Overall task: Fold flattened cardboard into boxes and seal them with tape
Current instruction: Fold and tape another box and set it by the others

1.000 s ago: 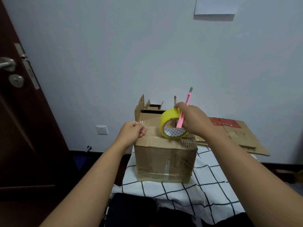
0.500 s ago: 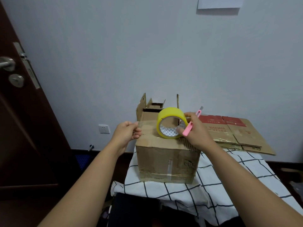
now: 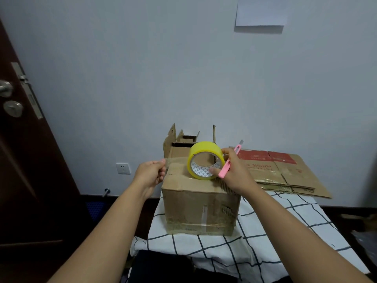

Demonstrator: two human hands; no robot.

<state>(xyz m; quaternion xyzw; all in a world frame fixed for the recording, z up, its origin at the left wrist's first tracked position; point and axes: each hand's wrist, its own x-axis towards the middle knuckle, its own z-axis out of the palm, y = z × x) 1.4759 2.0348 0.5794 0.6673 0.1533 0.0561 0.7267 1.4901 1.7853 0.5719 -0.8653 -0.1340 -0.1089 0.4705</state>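
Observation:
A closed brown cardboard box (image 3: 201, 209) stands on the checked cloth in the middle. Just above its top, my right hand (image 3: 232, 172) grips a yellow tape roll (image 3: 206, 160) together with a pink utility knife (image 3: 229, 162), blade end pointing up. My left hand (image 3: 152, 174) pinches the free end of the tape strip (image 3: 176, 160) at the box's left top edge. The clear strip stretches from the roll to those fingers. Behind the box stands an open box (image 3: 183, 145) with raised flaps.
Flattened cardboard sheets (image 3: 285, 172) with red print lie stacked at the right rear of the checked-cloth table (image 3: 265, 237). A dark door (image 3: 26, 160) with a metal handle stands at the left. A white wall with a socket is behind.
My left hand has pulled the tape end to the left, so a longer strip is drawn out. The roll has risen a little and the knife has tilted from upright to slanted.

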